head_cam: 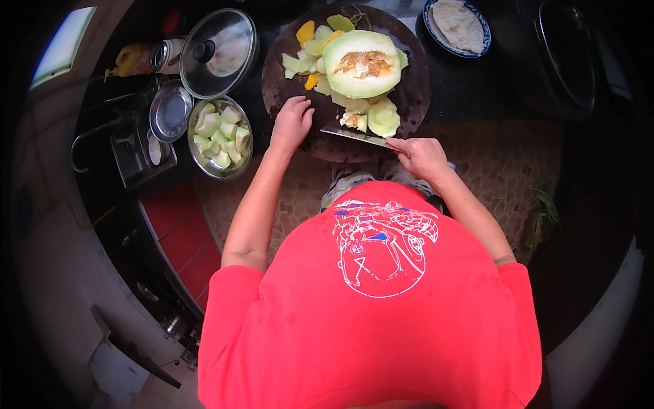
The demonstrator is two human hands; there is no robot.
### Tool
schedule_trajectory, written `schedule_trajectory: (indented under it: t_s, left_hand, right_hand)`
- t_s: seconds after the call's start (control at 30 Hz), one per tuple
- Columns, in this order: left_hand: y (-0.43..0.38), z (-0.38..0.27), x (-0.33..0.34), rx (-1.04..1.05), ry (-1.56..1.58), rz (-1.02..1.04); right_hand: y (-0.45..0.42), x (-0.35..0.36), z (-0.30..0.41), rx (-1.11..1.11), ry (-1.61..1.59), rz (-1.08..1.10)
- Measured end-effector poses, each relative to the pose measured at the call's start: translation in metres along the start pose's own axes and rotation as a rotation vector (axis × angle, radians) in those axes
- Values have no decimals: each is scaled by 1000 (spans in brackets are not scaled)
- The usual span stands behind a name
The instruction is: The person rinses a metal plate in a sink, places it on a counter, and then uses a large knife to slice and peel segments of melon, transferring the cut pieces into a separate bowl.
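My right hand (421,157) grips a knife (355,135), its blade lying across the near part of a round dark cutting board (409,110). At the board's left edge rests my left hand (293,122), fingers loosely curled, apparently holding nothing. A large peeled piece of melon (340,84), cut face up with orange seeds and pulp in its hollow, sits on the board. Green and yellow peelings (306,61) lie to its left. Just beyond the blade are a small chunk with pulp (354,121) and a pale green slice (383,118).
Left of the board stands a metal bowl of melon chunks (220,135), with an empty metal bowl (172,111) and a glass lid (218,53) behind it. A sink (134,156) is farther left. A blue-rimmed plate with flatbread (457,28) stands at the back right.
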State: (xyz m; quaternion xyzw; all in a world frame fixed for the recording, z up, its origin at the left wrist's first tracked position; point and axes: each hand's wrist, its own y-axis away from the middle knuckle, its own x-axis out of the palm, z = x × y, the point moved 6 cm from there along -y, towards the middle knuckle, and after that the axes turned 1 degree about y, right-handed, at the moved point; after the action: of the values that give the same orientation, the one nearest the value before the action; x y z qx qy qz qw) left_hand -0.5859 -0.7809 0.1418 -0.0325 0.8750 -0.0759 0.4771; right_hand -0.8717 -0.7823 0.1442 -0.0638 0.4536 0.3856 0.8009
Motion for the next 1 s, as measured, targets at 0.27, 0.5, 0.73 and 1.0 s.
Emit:
schedule_trajectory:
  t_s: [0.27, 0.5, 0.73, 1.0]
  left_hand:
    - [-58, -79, -8, 237, -114, -125]
    - [-16, -47, 4, 206, -107, -24]
    - [-7, 12, 17, -430, 441, -153]
    - [-48, -25, 21, -486, 392, -213]
  right_hand:
    - [9, -6, -2, -42, -13, -18]
    - [17, -3, -9, -27, -47, -61]
    - [17, -12, -11, 45, -89, -57]
    - [28, -13, -9, 90, -68, -33]
